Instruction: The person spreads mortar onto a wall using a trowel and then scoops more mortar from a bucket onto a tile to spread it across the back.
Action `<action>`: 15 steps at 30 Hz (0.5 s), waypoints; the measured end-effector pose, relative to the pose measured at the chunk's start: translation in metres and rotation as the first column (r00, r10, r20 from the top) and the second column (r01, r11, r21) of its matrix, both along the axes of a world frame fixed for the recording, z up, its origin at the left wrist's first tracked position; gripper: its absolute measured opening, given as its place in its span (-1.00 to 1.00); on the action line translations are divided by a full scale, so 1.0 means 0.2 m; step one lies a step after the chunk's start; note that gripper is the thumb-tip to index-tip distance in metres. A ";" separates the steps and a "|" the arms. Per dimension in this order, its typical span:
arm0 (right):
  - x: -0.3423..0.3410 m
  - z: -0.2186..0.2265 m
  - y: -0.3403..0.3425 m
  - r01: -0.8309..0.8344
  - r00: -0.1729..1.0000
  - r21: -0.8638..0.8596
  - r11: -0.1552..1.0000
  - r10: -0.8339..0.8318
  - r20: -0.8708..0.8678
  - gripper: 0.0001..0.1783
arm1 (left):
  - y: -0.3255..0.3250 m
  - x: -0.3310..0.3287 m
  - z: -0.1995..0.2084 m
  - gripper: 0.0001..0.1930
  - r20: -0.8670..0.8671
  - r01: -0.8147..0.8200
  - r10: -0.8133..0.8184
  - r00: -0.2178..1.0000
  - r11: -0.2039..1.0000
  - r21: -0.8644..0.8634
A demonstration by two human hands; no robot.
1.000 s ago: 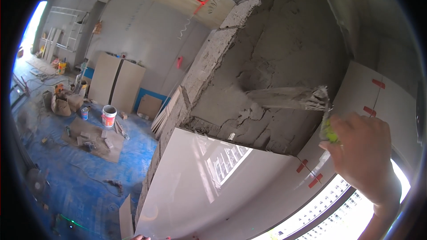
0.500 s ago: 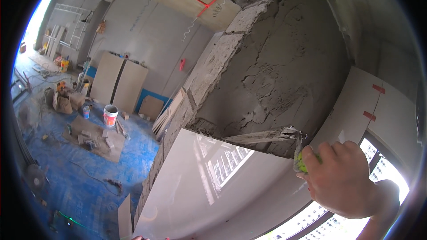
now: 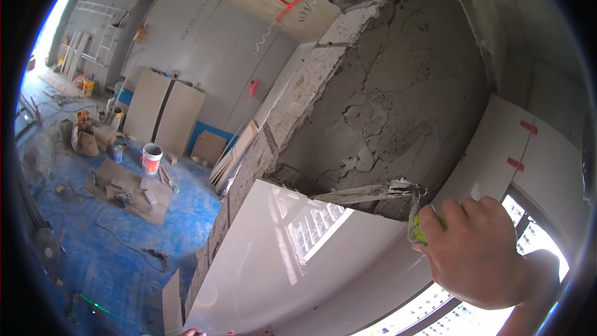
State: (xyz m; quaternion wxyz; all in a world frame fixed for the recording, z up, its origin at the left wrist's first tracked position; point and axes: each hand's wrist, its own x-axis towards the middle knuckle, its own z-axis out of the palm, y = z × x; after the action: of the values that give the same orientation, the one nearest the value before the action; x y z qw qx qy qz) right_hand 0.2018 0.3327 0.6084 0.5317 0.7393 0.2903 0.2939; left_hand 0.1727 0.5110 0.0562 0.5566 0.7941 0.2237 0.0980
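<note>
Looking grey-smeared, the trowel (image 3: pixel 367 193) has a green handle (image 3: pixel 420 230).

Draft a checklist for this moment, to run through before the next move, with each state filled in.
1. Right hand closed on the green handle: ok.
2. Trowel free of residue: not ok, grey mortar clings to it.
3. Mortar surface above the glossy panel even: not ok, ridged and cracked.
4. Two red strips across the right-hand panel seam: ok.
5. Left hand supporting the panel: cannot tell, only fingertips show.
</note>
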 end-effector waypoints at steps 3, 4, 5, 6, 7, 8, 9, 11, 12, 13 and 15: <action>0.03 0.01 -0.04 0.014 1.000 0.021 1.000 -0.014 -0.027 -0.56 | 0.00 0.00 0.04 -0.63 -0.002 0.002 -0.002 1.000 1.000 -0.008; 0.03 0.02 -0.04 0.016 1.000 0.018 1.000 -0.015 -0.026 -0.56 | 0.00 0.00 0.02 -0.63 -0.001 0.004 -0.004 1.000 1.000 -0.011; 0.03 0.02 -0.04 0.012 1.000 0.022 1.000 -0.012 -0.029 -0.56 | 0.01 0.00 0.00 -0.64 0.016 0.000 0.001 1.000 1.000 -0.013; 0.02 0.02 -0.04 0.008 0.999 0.026 1.000 -0.008 -0.031 -0.55 | 0.01 0.00 -0.01 -0.64 0.033 -0.005 0.005 0.999 1.000 -0.015; 0.01 0.02 -0.02 0.004 1.000 0.025 1.000 -0.003 -0.030 -0.55 | 0.02 -0.01 -0.01 -0.64 0.034 -0.009 0.010 0.999 1.000 -0.016; 0.00 0.02 0.00 0.015 1.000 0.021 1.000 -0.014 -0.012 -0.55 | 0.02 0.00 0.00 -0.64 0.040 -0.003 0.004 0.999 1.000 -0.021; 0.00 0.02 0.01 0.025 1.000 0.018 1.000 -0.025 0.006 -0.55 | 0.02 0.01 0.02 -0.64 0.047 0.002 -0.001 0.999 1.000 -0.027; 0.03 0.03 -0.02 0.038 0.999 0.053 0.998 -0.038 -0.007 -0.54 | 0.03 0.02 0.03 -0.64 0.047 0.007 -0.007 0.999 1.000 -0.010; 0.04 0.04 -0.03 0.047 0.999 0.089 0.995 -0.046 -0.022 -0.54 | 0.03 0.02 0.03 -0.65 0.045 0.009 -0.009 0.999 1.000 0.009; 0.03 0.04 -0.02 0.047 0.999 0.089 0.995 -0.045 -0.021 -0.54 | 0.04 0.02 0.01 -0.65 0.046 0.008 -0.009 0.999 1.000 0.009; 0.00 0.02 0.02 0.093 0.996 0.058 0.994 -0.093 -0.001 -0.53 | 0.05 0.03 -0.03 -0.65 0.054 0.011 -0.011 0.998 1.000 -0.006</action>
State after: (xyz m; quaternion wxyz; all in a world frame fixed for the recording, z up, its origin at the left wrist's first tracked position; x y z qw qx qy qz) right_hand 0.2027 0.3362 0.6131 0.5234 0.7670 0.2464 0.2777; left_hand 0.1780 0.5201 0.0497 0.5653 0.7907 0.2045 0.1156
